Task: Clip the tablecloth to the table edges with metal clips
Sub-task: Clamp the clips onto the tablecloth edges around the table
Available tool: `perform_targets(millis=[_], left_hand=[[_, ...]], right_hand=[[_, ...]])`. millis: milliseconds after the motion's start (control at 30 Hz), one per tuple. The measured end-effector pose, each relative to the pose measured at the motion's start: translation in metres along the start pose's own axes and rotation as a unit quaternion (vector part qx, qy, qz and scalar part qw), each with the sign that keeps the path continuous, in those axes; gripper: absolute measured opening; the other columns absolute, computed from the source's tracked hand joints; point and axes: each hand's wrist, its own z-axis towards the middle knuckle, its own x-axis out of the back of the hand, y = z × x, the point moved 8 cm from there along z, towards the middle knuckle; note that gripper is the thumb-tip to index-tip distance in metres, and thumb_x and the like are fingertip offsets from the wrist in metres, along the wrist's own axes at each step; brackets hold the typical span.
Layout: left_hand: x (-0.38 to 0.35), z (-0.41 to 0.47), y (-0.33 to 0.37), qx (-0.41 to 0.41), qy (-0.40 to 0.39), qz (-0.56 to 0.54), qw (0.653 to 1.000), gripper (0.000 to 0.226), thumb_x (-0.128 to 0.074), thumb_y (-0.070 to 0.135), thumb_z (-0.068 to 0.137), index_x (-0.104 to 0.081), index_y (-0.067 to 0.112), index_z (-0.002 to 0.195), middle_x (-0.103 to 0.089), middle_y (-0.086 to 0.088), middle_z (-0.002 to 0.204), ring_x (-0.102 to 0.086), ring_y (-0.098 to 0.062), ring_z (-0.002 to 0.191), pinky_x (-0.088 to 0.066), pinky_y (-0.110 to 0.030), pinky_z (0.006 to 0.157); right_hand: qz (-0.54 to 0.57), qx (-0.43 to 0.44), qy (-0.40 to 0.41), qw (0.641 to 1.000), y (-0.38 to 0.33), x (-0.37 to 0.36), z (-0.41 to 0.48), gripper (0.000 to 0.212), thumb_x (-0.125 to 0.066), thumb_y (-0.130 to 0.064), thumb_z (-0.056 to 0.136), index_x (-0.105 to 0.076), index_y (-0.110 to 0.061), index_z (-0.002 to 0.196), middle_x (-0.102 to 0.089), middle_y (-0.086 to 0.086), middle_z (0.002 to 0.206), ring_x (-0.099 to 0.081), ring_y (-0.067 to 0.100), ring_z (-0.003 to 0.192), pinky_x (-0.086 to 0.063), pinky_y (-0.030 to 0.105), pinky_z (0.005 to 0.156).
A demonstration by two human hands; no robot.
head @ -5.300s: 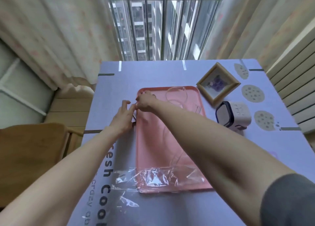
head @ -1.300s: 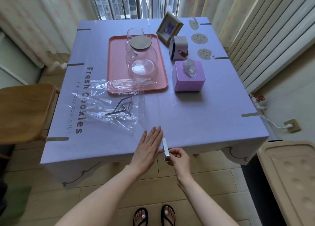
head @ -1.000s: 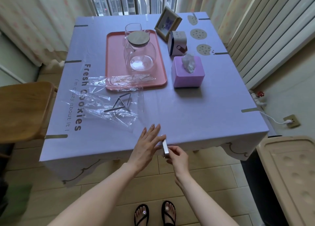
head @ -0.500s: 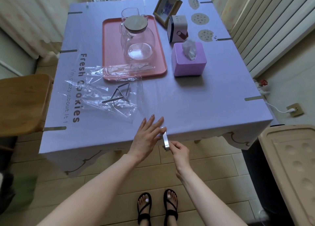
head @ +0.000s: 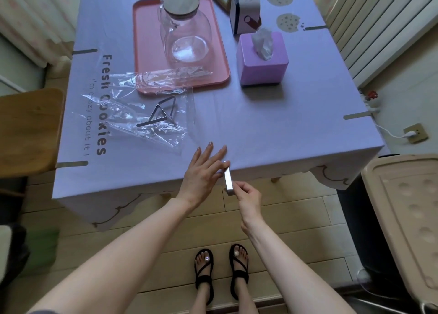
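Clip poised at the tablecloth (head: 260, 129) edge

The right hand (head: 248, 196) pinched the metal clip (head: 228, 180), long axis pointing tableward; the left hand (head: 203, 171) lay flat, fingers spread.

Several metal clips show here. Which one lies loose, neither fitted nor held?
The triangular clip on the clear plastic wrap, before the pink tray. The right hand pinches a second clip at the near edge; the fitted clips grip side edges.

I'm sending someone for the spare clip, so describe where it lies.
On the lilac tablecloth, look at the crumpled clear wrapper just nearer than the pink tray. The spare clip lies there: an open metal triangle, unlike the flat grey strips fitted along the edges.
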Motion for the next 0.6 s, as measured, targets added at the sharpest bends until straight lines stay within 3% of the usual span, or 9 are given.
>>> perform_targets(millis=[200, 433, 600], left_hand=[[0.004, 0.000, 0.003, 0.002, 0.005, -0.010, 1.000, 0.021, -0.044, 0.025, 0.091, -0.062, 0.017, 0.099, -0.051, 0.000, 0.138, -0.037, -0.031, 0.134, -0.021, -0.043, 0.111], [0.001, 0.000, 0.002, -0.005, 0.001, 0.001, 1.000, 0.014, -0.044, 0.023, 0.091, -0.051, 0.025, 0.103, -0.048, -0.001, 0.140, -0.034, -0.030, 0.136, -0.020, -0.044, 0.112], [0.002, 0.000, 0.004, -0.006, -0.001, 0.005, 1.000, 0.022, -0.043, 0.022, 0.091, -0.054, 0.023, 0.110, -0.047, -0.002, 0.142, -0.031, -0.030, 0.137, -0.018, -0.043, 0.113]], right_hand=[[0.013, -0.025, 0.006, 1.000, 0.009, 0.004, -0.003, 0.016, -0.063, -0.004, 0.084, -0.065, -0.009, 0.069, -0.060, 0.001, 0.064, -0.050, 0.004, 0.058, -0.040, 0.007, 0.056], [-0.010, -0.055, 0.031, 0.998, 0.016, 0.002, 0.006, 0.015, -0.065, -0.007, 0.083, -0.064, -0.006, 0.069, -0.060, 0.006, 0.067, -0.050, 0.013, 0.068, -0.039, 0.024, 0.070], [-0.003, -0.078, 0.038, 0.996, 0.021, -0.004, 0.008, 0.021, -0.063, -0.006, 0.084, -0.063, -0.010, 0.064, -0.060, 0.004, 0.064, -0.051, 0.013, 0.065, -0.041, 0.021, 0.068]])
